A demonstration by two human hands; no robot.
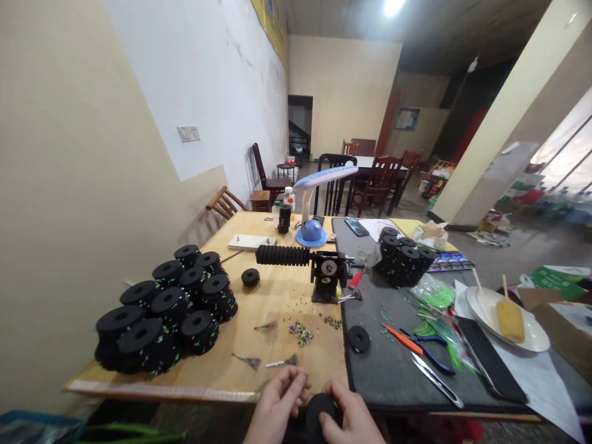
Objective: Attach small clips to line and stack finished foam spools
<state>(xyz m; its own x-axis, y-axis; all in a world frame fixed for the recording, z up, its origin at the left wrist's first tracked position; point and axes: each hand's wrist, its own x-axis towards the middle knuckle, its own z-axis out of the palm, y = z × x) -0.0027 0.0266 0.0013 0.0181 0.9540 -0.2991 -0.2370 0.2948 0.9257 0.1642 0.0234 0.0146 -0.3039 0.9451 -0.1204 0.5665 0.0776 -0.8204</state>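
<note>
At the table's front edge, my right hand (348,414) grips a black foam spool (319,412), thumb on its flat face and fingers round the rim. Just left of it, my left hand (283,398) has thumb and fingertips pinched together; anything between them is too small to make out. Beyond the hands lie a white-handled, grey-tipped piece (283,361) and a scatter of small coloured beads (300,332). A single black foam spool (359,338) lies flat on the grey mat. Behind the beads stands a small black winding machine (326,276), with a row of black foam spools (283,255) on its shaft.
Stacked black spools with coloured bits (169,302) fill the table's left side; more stacks (402,256) stand at right rear. On the grey mat (374,376) lie an orange-handled tool (402,339), blue-handled pliers (435,354) and tweezers (437,381). A blue lamp (311,233) stands behind.
</note>
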